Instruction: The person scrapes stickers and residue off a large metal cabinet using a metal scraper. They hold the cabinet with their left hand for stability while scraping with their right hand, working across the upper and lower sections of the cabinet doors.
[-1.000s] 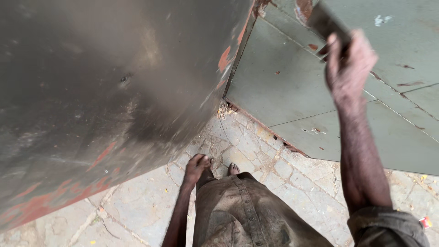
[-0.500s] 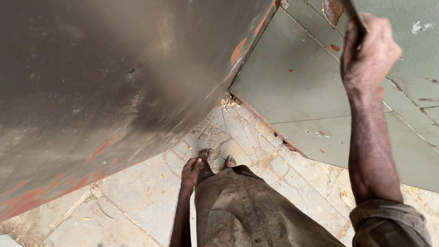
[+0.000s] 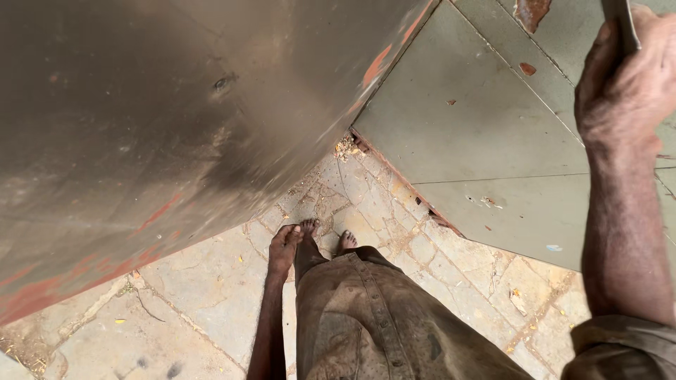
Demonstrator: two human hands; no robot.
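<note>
My right hand [image 3: 623, 77] is raised at the top right and closed around a flat grey metal tool [image 3: 620, 21], most of which runs out of the frame. It is held against a grey-green painted metal panel [image 3: 486, 141] with rust patches. My left hand [image 3: 283, 248] hangs low beside my leg, fingers loosely curled and holding nothing. My bare feet [image 3: 327, 236] stand on the cracked stone floor below, partly hidden by my dusty brown trousers [image 3: 366, 317].
A large grey metal surface [image 3: 155, 119] with scuffs and red primer streaks fills the left and top. It meets the panel at a corner near debris [image 3: 346, 146] on the stone-slab floor [image 3: 190, 302].
My right hand with the tool has moved up and to the right along the panel, now at the frame's edge. The view has tilted slightly; my left hand stays hanging.
</note>
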